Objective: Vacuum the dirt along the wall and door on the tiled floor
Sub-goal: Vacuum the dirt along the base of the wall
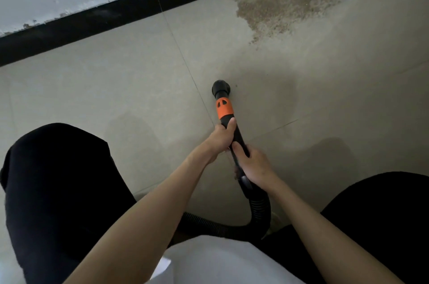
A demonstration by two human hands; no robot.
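Vacuum wand (234,135) sits clenched in both my grips: left hand (220,136) forward, just below the orange collar (224,108), right hand (254,165) behind, near the hose (260,211). Its nozzle (221,87) rests on tiled floor (116,93) that looks clean. Dirt (285,3) by the black skirting (92,21) lies well apart, untouched; I judge most work remains.

both hands (222,137) grip the vacuum wand (226,116), nozzle (220,88) short of the dirt (285,5).

Matt beige tiled floor (116,88), gritty brown dirt (285,3), glossy black skirting (92,21), ribbed black plastic hose (260,211).
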